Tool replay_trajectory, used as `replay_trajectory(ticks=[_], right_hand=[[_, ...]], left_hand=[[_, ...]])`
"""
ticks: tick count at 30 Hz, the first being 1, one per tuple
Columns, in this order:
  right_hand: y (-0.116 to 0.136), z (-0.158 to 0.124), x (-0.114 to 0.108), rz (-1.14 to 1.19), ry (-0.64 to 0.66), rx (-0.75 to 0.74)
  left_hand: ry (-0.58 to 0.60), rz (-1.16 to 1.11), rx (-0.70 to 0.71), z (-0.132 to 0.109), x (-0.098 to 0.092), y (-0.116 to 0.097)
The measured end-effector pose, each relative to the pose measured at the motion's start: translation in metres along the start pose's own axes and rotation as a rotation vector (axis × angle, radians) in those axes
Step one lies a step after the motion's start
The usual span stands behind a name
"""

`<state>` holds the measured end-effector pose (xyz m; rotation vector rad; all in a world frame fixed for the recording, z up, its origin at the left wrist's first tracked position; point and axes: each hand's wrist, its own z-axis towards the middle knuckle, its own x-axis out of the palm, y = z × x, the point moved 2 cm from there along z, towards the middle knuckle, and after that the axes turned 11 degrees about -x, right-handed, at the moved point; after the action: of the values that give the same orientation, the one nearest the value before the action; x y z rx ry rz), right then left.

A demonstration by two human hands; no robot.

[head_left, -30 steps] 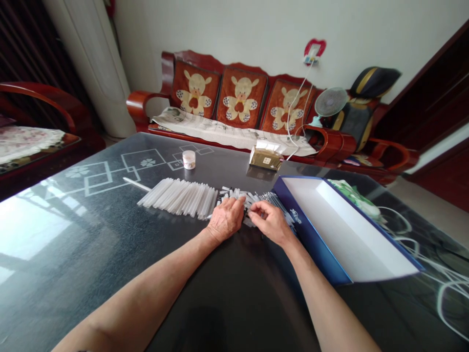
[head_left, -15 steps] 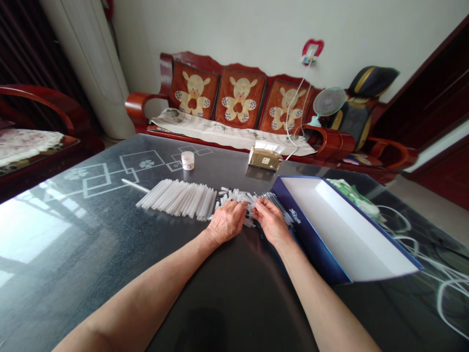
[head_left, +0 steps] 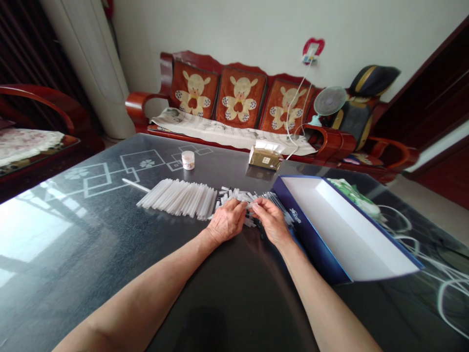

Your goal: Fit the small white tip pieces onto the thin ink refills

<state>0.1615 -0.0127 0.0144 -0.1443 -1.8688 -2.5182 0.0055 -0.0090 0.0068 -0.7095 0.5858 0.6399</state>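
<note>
My left hand (head_left: 227,221) is closed, its thumb and fingertips pinched together; what they hold is mostly hidden. Close beside it, the fingertips of my right hand (head_left: 271,220) pinch a small translucent white plastic piece (head_left: 250,205), which bridges the narrow gap between both hands. Behind them lies a loose pile of short white plastic pieces (head_left: 234,194). A row of long translucent white plastic tubes (head_left: 179,195), like pen barrels, lies left of my left hand. Thin rods with metallic tips (head_left: 273,197) lie beyond my right hand, partly covered by it.
An open blue box (head_left: 315,230) with a white inside stands at the right. One white pen-like stick (head_left: 135,185) lies left of the tubes. Farther back are a small white jar (head_left: 188,160) and a tissue box (head_left: 264,158). White cables (head_left: 432,264) trail along the right edge.
My right fingertips have shifted slightly left, closer to my left hand, and the small white piece now shows between them. My left hand stays in place.
</note>
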Motion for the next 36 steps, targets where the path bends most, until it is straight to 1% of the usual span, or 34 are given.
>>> replay_trajectory(ticks=[2, 4, 5, 7, 9, 11, 12, 14, 16, 19, 21, 25, 28, 30, 32, 36], right_hand=[[0.002, 0.002, -0.005, -0.049, -0.004, -0.029], [0.005, 0.003, -0.01, -0.157, 0.01, -0.073], [0.007, 0.004, -0.012, -0.238, 0.041, -0.097], [0.011, 0.003, -0.012, -0.434, 0.147, -0.165], [0.014, 0.0, -0.008, -0.631, 0.288, -0.266], [0.017, -0.005, -0.001, -0.789, 0.388, -0.375], [0.018, -0.007, 0.003, -0.848, 0.409, -0.415], [0.022, -0.011, 0.009, -0.933, 0.408, -0.468], [0.026, -0.015, 0.015, -0.999, 0.426, -0.495], [0.03, -0.021, 0.022, -1.119, 0.547, -0.487], [0.031, -0.024, 0.026, -1.197, 0.606, -0.47], [0.028, -0.026, 0.027, -1.244, 0.645, -0.462], [0.026, -0.025, 0.026, -1.224, 0.635, -0.467], [0.027, -0.025, 0.026, -1.184, 0.615, -0.475], [0.03, -0.026, 0.029, -1.12, 0.622, -0.473], [0.035, -0.038, 0.044, -0.943, 0.738, -0.427]], left_hand=[[-0.014, 0.008, -0.016, 0.0, -0.001, 0.0], [-0.046, 0.025, -0.044, 0.001, -0.002, 0.001], [-0.065, 0.032, -0.057, 0.001, -0.003, 0.002], [-0.107, 0.039, -0.074, 0.002, -0.003, 0.004], [-0.139, 0.034, -0.084, 0.002, -0.003, 0.005], [-0.157, 0.029, -0.096, 0.003, -0.003, 0.006], [-0.161, 0.027, -0.102, 0.003, -0.003, 0.007], [-0.162, 0.026, -0.111, 0.003, -0.003, 0.007], [-0.162, 0.026, -0.124, 0.003, -0.003, 0.006], [-0.156, 0.023, -0.146, 0.003, -0.003, 0.006], [-0.149, 0.024, -0.151, 0.003, -0.003, 0.007], [-0.142, 0.024, -0.144, 0.003, -0.003, 0.007], [-0.146, 0.021, -0.143, 0.002, -0.002, 0.007], [-0.156, 0.014, -0.143, 0.003, -0.003, 0.007], [-0.17, 0.002, -0.154, 0.004, -0.003, 0.009], [-0.238, -0.021, -0.224, 0.008, -0.008, 0.015]])
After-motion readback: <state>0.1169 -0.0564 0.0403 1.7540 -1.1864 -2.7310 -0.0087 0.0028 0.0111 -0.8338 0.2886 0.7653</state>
